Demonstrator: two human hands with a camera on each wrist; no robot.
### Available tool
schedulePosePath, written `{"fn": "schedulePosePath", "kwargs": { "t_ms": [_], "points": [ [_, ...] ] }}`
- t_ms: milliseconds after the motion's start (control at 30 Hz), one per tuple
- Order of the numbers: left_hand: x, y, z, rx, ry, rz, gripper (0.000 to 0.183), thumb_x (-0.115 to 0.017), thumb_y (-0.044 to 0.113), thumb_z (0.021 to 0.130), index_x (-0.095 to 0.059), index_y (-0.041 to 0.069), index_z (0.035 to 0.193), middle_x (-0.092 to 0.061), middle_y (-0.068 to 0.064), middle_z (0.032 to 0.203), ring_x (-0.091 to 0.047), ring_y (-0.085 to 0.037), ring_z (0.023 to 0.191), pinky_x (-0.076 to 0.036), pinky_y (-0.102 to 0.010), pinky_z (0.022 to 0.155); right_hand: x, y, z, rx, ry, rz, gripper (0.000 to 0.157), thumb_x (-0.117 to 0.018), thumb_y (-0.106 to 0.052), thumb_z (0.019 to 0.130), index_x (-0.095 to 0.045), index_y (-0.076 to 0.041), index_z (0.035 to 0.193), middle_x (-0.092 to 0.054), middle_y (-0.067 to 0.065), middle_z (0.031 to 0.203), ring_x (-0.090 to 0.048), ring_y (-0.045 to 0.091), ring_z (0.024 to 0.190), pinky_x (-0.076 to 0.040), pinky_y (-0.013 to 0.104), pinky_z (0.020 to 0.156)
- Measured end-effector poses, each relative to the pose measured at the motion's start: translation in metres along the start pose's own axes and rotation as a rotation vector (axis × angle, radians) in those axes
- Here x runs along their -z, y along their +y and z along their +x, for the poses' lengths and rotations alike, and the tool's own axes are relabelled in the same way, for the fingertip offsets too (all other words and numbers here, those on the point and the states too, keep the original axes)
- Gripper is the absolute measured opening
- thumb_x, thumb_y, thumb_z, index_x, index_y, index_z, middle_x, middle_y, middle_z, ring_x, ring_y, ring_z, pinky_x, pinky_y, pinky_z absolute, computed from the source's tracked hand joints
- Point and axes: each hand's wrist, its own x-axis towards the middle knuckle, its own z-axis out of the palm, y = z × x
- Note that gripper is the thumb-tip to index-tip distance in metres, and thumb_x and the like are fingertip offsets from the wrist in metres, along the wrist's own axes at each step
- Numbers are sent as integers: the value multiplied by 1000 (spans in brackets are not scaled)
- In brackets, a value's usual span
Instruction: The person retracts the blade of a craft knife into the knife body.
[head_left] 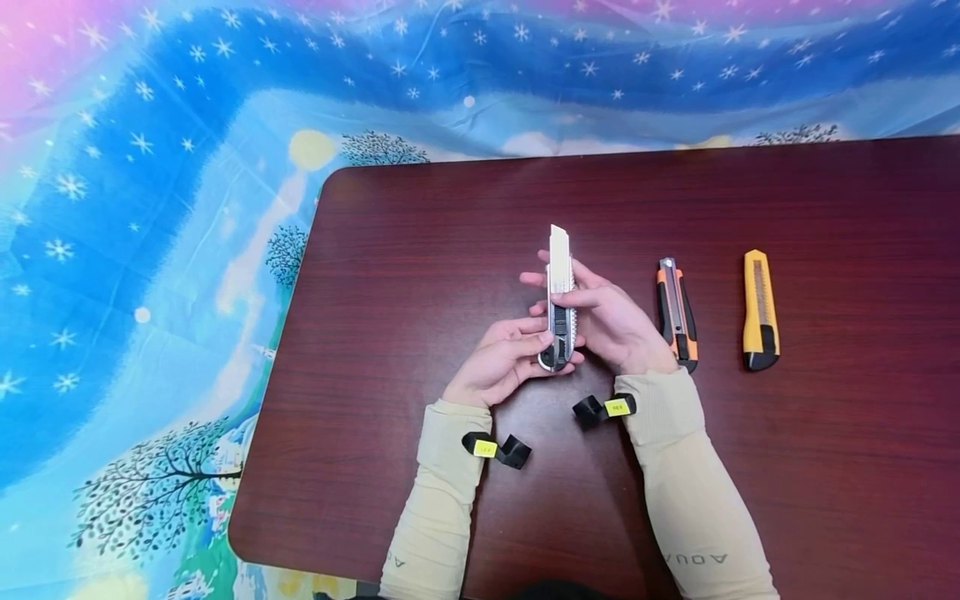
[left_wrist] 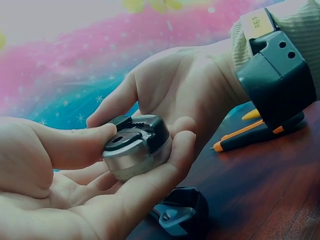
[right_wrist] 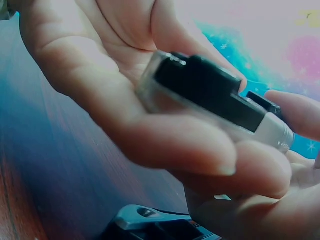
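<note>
A silver utility knife (head_left: 561,333) with black parts and a pale, broad blade (head_left: 558,246) stands between my hands, the blade pointing to the far side. My left hand (head_left: 504,360) holds its lower end, the thumb on top and the fingers beneath. Further up the body, my right hand (head_left: 618,321) grips it with the thumb across the front and the fingers behind. In the left wrist view the rounded butt of the knife (left_wrist: 135,155) faces the camera. The right wrist view shows its black end (right_wrist: 200,85) blurred above the left fingers (right_wrist: 180,145).
On the brown table (head_left: 375,250), an orange-and-black utility knife (head_left: 677,312) lies right of my right hand. A yellow utility knife (head_left: 761,308) lies further right. A grey-and-black object (left_wrist: 182,215) rests below the hands. A snowflake-patterned cloth (head_left: 247,50) hangs behind.
</note>
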Motion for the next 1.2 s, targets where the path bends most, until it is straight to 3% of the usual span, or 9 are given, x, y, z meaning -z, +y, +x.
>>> {"fn": "schedulePosePath", "kwargs": {
  "t_ms": [333,500,667,800,1200],
  "points": [
    [1,2,-1,4,45,-12,41,-37,-5,100,-36,-16,139,-34,-47,137,-70,-24,92,-58,-37,88,0,3,2,-14,-23,24,67,-41,9,95,-30,-28,150,-58,7,128,-69,26,92,-58,35,80],
    [1,3,-1,0,41,-1,41,-38,-4,100,-37,-15,139,-36,-45,137,-70,-25,93,-55,-41,93,0,3,2,-6,-28,13,68,-40,10,95,-28,-27,150,-56,7,127,-69,26,92,-59,37,79],
    [2,3,-2,-22,37,11,41,-38,-5,99,-37,-17,138,-61,-29,120,-70,-25,93,-56,-41,92,-2,4,4,-10,-19,3,70,-40,10,94,-28,-30,150,-55,6,127,-68,26,94,-57,36,84],
    [4,3,-2,-41,29,3,41,-38,-5,99,-36,-18,138,-67,-14,108,-70,-25,92,-57,-39,89,-3,4,4,-10,-11,-6,71,-40,10,95,-29,-31,150,-53,7,128,-67,26,96,-54,36,89],
    [4,3,-2,-55,34,4,39,-38,-3,100,-39,-18,136,-69,-12,106,-70,-24,90,-58,-37,86,-5,6,5,2,-19,-36,74,-38,13,93,-26,-33,150,-51,6,131,-61,25,103,-51,34,92]
  ]
}}
